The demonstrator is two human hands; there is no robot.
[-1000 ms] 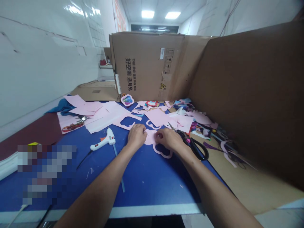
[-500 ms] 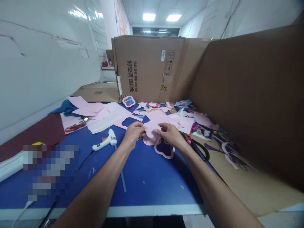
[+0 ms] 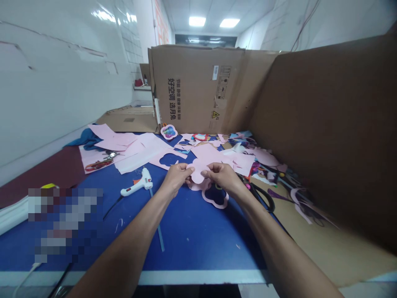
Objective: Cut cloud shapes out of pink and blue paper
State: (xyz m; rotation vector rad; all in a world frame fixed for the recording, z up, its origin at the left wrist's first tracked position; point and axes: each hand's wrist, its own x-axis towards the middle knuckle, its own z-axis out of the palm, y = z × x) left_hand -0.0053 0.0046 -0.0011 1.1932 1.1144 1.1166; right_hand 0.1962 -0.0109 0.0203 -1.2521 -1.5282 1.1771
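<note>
Two bright ceiling lights (image 3: 197,21) glow at twelve o'clock, above upright brown cardboard (image 3: 198,87). A glossy pale wall (image 3: 62,78) stands at ten; the table (image 3: 192,236) is blue with a pale front edge.

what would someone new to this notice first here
Probably the two hands, left and right, holding a pink scalloped cutout over the blue table. Behind them stands a big cardboard panel, and a white glue gun lies left of the left hand.

Blue table (image 3: 192,244); pink paper (image 3: 206,153); white glue gun (image 3: 136,184), orange trigger (image 3: 136,181); brown box (image 3: 195,91), black print; black scissors (image 3: 262,196), pink pivot.
</note>
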